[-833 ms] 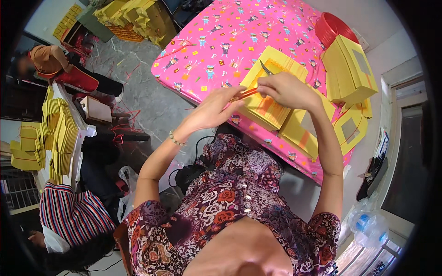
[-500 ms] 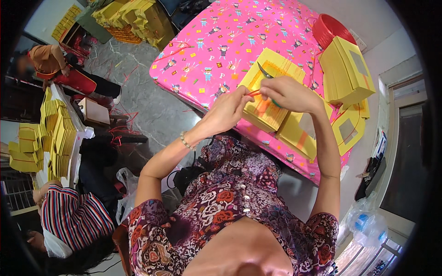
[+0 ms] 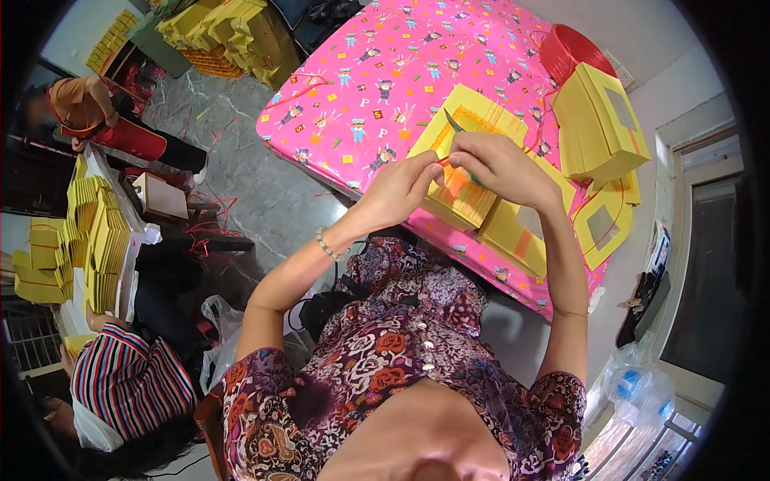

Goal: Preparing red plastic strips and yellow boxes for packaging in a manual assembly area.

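Observation:
My left hand [image 3: 397,188] is closed, its fingertips pinching a thin red cord [image 3: 443,162] in front of me. Close beside it, my right hand [image 3: 504,167] is wrapped round a pair of scissors [image 3: 454,122]. Their dark pointed blade sticks out past the fingers, and a bit of green handle shows under the palm. The fingers of that hand also meet the cord. Below both hands lies a stack of yellow card pieces [image 3: 461,210] with orange-red markings on top. A second yellow stack [image 3: 517,236] rests just to its right.
Pink patterned cloth [image 3: 385,72] covers the table. At its right stand an upright yellow stack [image 3: 597,124], a red coil [image 3: 571,52] and yellow pieces with grey windows [image 3: 603,224]. To the left, two people sit by a table of folded yellow pieces [image 3: 104,248].
My two hands have drawn slightly closer together over the yellow stack, with the scissors blade tilted more upright. At the left, the person in stripes has shifted an arm towards the folded pieces.

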Demonstrator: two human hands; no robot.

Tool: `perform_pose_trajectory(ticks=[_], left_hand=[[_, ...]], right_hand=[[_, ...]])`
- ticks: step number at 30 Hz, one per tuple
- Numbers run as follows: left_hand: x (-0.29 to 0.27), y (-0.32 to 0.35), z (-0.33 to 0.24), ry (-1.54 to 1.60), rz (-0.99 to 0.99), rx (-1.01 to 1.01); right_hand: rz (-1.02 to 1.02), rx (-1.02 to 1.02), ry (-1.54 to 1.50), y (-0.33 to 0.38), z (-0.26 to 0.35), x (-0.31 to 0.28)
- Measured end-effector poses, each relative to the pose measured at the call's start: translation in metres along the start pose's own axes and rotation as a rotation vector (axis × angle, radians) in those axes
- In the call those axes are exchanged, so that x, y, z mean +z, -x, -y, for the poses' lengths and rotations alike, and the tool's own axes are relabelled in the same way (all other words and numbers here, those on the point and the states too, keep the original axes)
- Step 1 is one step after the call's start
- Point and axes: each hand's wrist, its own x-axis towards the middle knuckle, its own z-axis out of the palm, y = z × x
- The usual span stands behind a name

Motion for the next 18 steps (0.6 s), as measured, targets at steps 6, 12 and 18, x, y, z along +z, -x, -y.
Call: perform_pose_trajectory(ticks=[6,12,18], left_hand=[[0.008,-0.001,0.01,0.18,-0.14,0.013],[0.022,-0.01,-0.003,0.234,-0.257,0.021],[0.041,-0.023,-0.001,0.296,-0.493,0.161]], right_hand=[[-0.237,0.149,-0.152,0.005,-0.012,0.004],[-0.589,0.122,-0.693,-0.003,-0.018,0.041],[-0.747,0.201,-1.283,-0.009,0.006,0.064]])
